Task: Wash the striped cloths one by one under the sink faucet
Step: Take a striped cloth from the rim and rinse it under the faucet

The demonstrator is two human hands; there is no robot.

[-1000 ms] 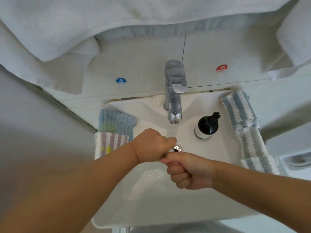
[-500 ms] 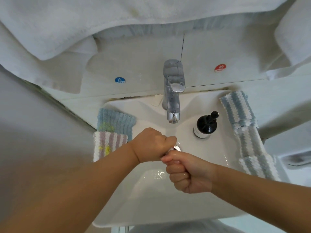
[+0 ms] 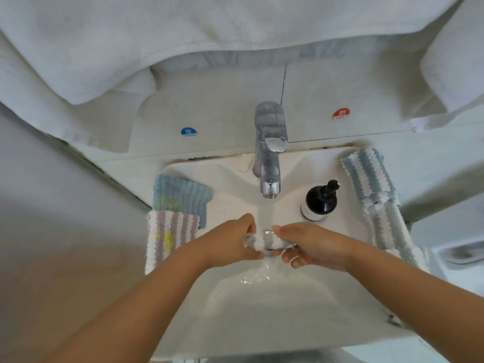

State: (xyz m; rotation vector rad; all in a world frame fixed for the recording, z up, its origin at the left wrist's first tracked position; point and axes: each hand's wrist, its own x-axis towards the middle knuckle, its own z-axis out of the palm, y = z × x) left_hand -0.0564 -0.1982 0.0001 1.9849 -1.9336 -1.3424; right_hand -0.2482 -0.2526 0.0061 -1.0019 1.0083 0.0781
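1. Nearest, both forearms reach in from the bottom edge over the white sink (image 3: pixel 262 334); water ripples on the basin floor just this side of the hands.
2. The left hand (image 3: pixel 225 243) and the right hand (image 3: pixel 311 246) each grip one end of a small striped cloth (image 3: pixel 264 241), fingers curled round it, thumbs on top. The cloth is stretched between them, over the drain, straight below the spout.
3. A stream of water falls from the faucet (image 3: pixel 269 153) onto the middle of the cloth, so the step in hand looks like rinsing this one piece.
4. The next move probably calls for rubbing or wringing the cloth in the stream, then setting it on the rim and taking another.
5. At nine o'clock from the hands, a pink-striped cloth (image 3: pixel 167 237) lies on the left rim, a yellow smudge on it; just beyond, at ten o'clock, a blue cloth (image 3: pixel 180 196) bears a similar mark. These seem to be waiting.
6. At three o'clock, blue-and-white striped cloths (image 3: pixel 374 195) run along the right rim.
7. A dark pump bottle (image 3: pixel 320 200) stands at one o'clock, near the right hand; an elbow swing toward the right rim could knock it.
8. Farthest, at twelve o'clock, white towels (image 3: pixel 183 48) hang above the wall, clear of the work.
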